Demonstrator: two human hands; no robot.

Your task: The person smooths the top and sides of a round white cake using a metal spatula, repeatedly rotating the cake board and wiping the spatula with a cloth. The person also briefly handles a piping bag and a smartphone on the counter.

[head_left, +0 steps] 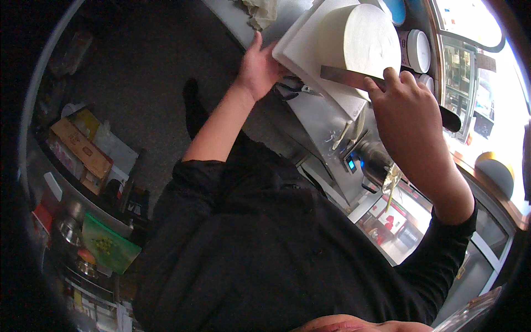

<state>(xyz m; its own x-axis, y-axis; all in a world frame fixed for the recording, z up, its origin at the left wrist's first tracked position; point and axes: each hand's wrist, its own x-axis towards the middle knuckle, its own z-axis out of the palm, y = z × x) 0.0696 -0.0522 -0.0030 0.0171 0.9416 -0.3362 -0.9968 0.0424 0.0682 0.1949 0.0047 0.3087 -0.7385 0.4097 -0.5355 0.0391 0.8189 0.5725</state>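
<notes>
A tall, round, white cake-like cylinder (373,37) with a smooth surface stands on a thick white square board (298,45) near the top of the view. My right hand (408,110) grips a flat metal spatula or scraper (346,76), its blade lying across the near side of the cylinder. A black rounded end of that tool shows past my knuckles; whether the blade touches the surface is unclear. By the board's left edge is my left hand (261,68), thumb raised and apart. Its fingers pass partly behind the edge, so their grip is hidden.
On the metal counter (311,118) lie black-handled scissors (290,89), cream-smeared utensils (342,135) and a crumpled cloth (263,14). A lit digital display (351,164) sits beside a metal bowl (373,159). White-lidded tubs (417,50) line the back. Behind left are a cardboard box (83,141) and green cutting board (114,249).
</notes>
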